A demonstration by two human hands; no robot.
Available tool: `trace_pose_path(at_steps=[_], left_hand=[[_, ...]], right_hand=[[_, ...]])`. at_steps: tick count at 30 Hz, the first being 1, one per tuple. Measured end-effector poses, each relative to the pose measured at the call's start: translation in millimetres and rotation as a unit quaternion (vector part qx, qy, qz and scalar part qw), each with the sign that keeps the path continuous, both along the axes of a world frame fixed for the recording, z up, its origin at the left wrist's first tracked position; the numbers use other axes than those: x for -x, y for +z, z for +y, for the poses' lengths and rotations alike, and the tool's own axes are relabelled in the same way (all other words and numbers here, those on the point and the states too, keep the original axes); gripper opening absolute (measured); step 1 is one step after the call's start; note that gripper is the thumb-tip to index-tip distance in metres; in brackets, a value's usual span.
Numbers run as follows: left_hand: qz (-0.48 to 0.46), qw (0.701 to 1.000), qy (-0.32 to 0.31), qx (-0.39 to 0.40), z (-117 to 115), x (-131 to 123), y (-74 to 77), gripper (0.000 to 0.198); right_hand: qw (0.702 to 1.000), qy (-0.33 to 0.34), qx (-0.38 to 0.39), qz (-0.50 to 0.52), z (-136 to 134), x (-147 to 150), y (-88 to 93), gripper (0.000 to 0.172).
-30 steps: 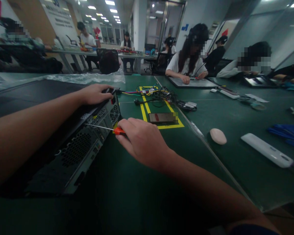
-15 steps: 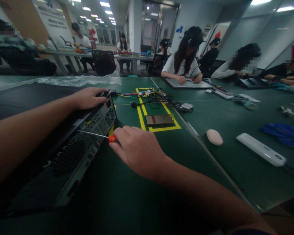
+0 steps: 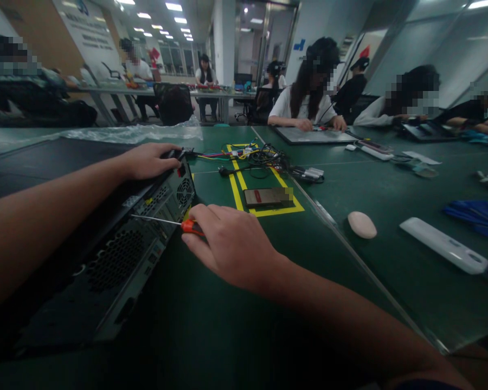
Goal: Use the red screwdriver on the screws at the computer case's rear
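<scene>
Partly, the right hand [image 3: 233,246] covers the screwdriver [image 3: 192,227]; whether its tip touches the computer case [image 3: 116,260] is hard to make out, and the case's lower end sinks into shadow. One screwdriver, one case, on the green table [image 3: 309,238], left. Right fingers pinch the screwdriver, palm down; the left hand [image 3: 150,160] lies over the case's top edge, thumb spread from fingers.

Green tabletop [image 3: 394,187], yellow tape [image 3: 276,212] marking an outline on it; flat dark rectangular object [image 3: 264,197] within, at the near end. To the right: pale pink rounded object [image 3: 361,225], then a long white bar-shaped device [image 3: 443,245], crumpled blue material [image 3: 474,216] beyond. Clear plastic sheeting [image 3: 154,131] along the far left edge. Opposite, person in white top [image 3: 303,105], bent over a flat grey panel [image 3: 309,136]. Black chair [image 3: 173,103] farther back.
</scene>
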State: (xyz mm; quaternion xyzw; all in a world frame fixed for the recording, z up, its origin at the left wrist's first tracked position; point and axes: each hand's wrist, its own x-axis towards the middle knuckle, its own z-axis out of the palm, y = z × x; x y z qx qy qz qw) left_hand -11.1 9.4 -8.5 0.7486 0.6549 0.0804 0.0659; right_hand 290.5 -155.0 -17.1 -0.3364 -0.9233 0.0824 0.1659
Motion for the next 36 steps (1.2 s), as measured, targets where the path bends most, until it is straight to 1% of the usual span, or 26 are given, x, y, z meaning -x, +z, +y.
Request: trace_pose_path(at_steps=[2, 6, 13, 19, 24, 28, 33, 36], left_hand=[[0.002, 1.0, -0.004, -0.002, 0.8, 0.9, -0.3, 0.094], [-0.003, 1.0, -0.009, -0.011, 2.0, 2.4, -1.6, 0.093], [0.002, 1.0, -0.006, -0.004, 1.4, 1.4, -0.6, 0.095], [0.002, 1.0, -0.014, -0.008, 2.4, 2.5, -2.3, 0.096], [0.005, 1.0, -0.017, -0.009, 3.0, 3.9, -2.4, 0.099], [0.005, 1.0, -0.023, -0.013, 4.7, 5.9, -4.3, 0.099], [0.008, 1.0, -0.012, -0.011, 3.1, 4.3, -3.9, 0.098], [0.009, 1.0, -0.006, -0.006, -0.1, 0.6, -1.3, 0.097]], right_hand=[[1.0, 0.007, -0.015, 0.0, 1.2, -1.1, -1.5, 0.024], [0.999, 0.009, -0.047, 0.001, 3.8, -2.8, -6.1, 0.03], [0.996, 0.006, -0.084, 0.001, 7.5, -4.8, -8.2, 0.027], [0.997, 0.002, -0.07, -0.014, 7.9, -4.5, -3.7, 0.022], [0.998, 0.003, -0.066, -0.01, 6.7, -4.2, -3.0, 0.024], [0.998, 0.003, -0.065, -0.009, 6.0, -4.3, -2.7, 0.022], [0.998, 0.004, -0.059, -0.003, 6.7, -5.1, -3.1, 0.02], [0.998, 0.006, -0.058, 0.004, 7.3, -5.9, -3.5, 0.022]])
